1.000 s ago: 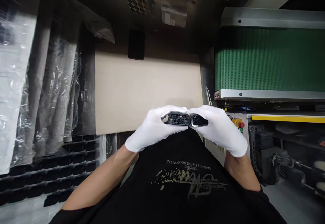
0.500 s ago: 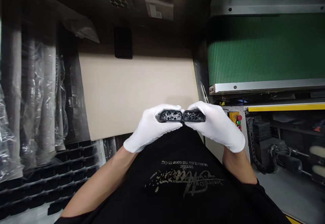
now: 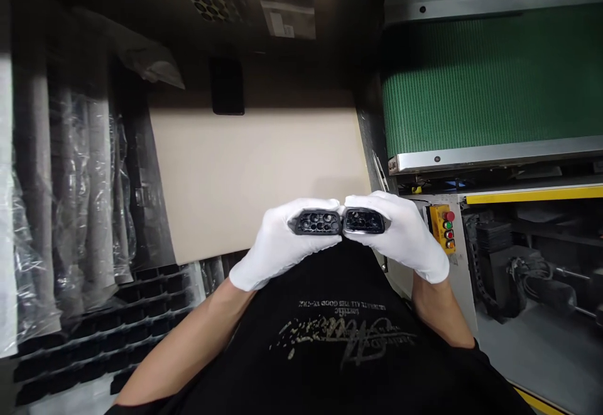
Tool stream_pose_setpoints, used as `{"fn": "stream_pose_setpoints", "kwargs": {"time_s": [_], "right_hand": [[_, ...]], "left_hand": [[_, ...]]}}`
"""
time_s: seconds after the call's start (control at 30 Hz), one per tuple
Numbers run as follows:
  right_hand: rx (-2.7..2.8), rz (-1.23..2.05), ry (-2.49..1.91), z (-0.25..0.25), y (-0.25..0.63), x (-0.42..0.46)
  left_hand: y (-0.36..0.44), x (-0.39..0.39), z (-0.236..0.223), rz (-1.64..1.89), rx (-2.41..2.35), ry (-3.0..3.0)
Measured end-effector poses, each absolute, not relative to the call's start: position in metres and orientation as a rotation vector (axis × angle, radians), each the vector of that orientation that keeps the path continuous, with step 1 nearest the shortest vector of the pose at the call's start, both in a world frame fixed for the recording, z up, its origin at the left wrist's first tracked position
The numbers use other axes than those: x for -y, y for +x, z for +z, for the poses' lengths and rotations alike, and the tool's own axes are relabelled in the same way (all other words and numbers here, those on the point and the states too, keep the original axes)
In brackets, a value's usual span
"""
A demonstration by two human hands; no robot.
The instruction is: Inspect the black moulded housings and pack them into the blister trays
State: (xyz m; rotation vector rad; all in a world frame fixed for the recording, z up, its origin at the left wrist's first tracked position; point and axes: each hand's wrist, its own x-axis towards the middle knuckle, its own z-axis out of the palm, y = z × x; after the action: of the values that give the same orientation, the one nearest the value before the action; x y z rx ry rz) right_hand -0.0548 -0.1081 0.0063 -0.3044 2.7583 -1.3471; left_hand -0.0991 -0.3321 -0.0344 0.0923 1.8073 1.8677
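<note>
In a white glove, my left hand (image 3: 282, 239) is closed around a black plastic part with round holes (image 3: 319, 222). My right hand (image 3: 400, 236), gloved too, grips a similar black plastic part (image 3: 364, 220). Both parts show their hollow, holed ends to the camera. They sit side by side with a narrow gap between them, held up in front of my black shirt near the board's front edge. The exact kind of these parts cannot be made out.
Beneath lies a beige board (image 3: 254, 164) with a dark phone-like object (image 3: 227, 86) on it. A green conveyor belt (image 3: 494, 82) stands right, above a yellow button box (image 3: 443, 230). Plastic-wrapped stacks (image 3: 85, 195) and black trays (image 3: 94, 333) fill the left.
The view has shifted slightly. Both hands still hold the black parts, which have tilted a little, with a slightly wider gap between them.
</note>
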Motion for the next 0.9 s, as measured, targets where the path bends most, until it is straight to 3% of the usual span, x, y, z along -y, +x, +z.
{"fn": "stream_pose_setpoints", "kwargs": {"time_s": [0.23,0.3,0.4,0.5,0.7,0.9], "right_hand": [[-2.863,-1.387,-0.105,-0.025,-0.049,0.097],[-2.917,-1.002,0.016,-0.042,-0.059,0.093],[-2.653,-0.160,0.018,-0.074,-0.085,0.095],[-2.327,0.215,-0.060,-0.109,-0.111,0.109],[-2.298,0.308,-0.116,-0.144,-0.132,0.138],[-2.508,0.096,-0.197,-0.082,-0.111,0.115]], "left_hand": [[-0.098,0.341,-0.038,1.912,-1.799,0.080],[-0.095,0.347,-0.039,1.912,-1.813,-0.023],[-0.089,0.356,-0.046,1.944,-1.845,-0.112],[-0.082,0.361,-0.054,1.967,-1.872,-0.113],[-0.075,0.353,-0.062,1.968,-2.056,-0.058],[-0.080,0.357,-0.055,1.972,-2.424,0.451]]}}
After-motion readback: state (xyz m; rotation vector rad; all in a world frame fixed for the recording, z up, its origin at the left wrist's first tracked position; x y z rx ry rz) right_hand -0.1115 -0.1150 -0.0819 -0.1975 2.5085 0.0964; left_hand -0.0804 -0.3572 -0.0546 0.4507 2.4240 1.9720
